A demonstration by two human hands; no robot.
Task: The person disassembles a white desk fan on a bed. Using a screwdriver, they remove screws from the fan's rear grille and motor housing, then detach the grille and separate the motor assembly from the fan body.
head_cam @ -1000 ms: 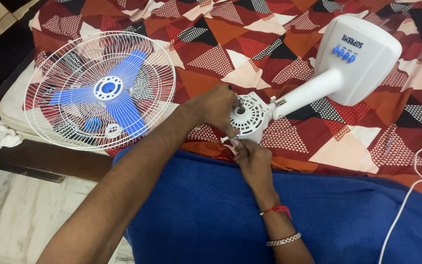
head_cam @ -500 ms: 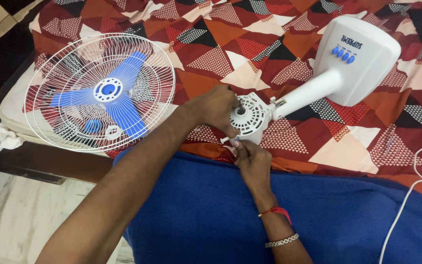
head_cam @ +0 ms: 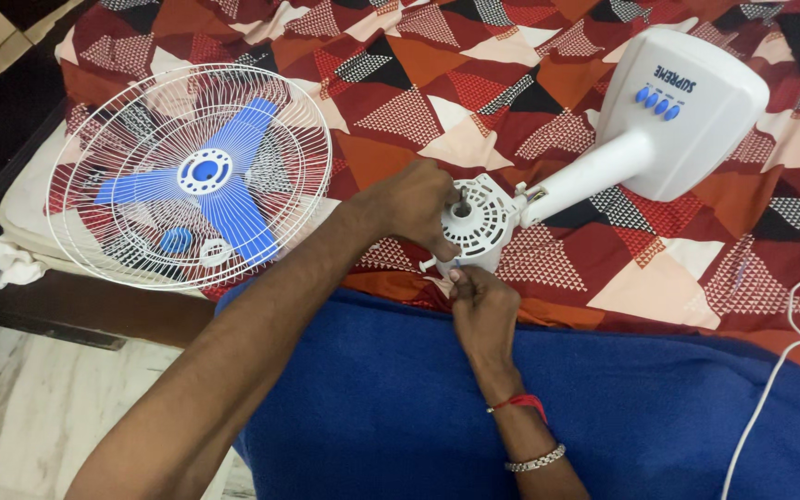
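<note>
Both hands barely moved over last second. Left hand (head_cam: pixel 414 206) still wrapped round motor housing (head_cam: pixel 476 222) on bed (head_cam: pixel 400 111); right hand (head_cam: pixel 481 301) pinching small part at its lower edge. Stand (head_cam: pixel 678 106) nudged slightly, so fiddly fastening stage continues.

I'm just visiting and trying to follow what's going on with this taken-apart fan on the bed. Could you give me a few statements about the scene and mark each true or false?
1. The left hand rests on the white vented motor housing. True.
2. The wire guard with blue blades is mounted on the motor housing. False: it lies apart on the bedspread, to the left.
3. The right hand is at the lower edge of the motor housing. True.
4. The fan base has red buttons. False: its buttons are blue.
5. A blue cloth lies under the forearms. True.
</note>
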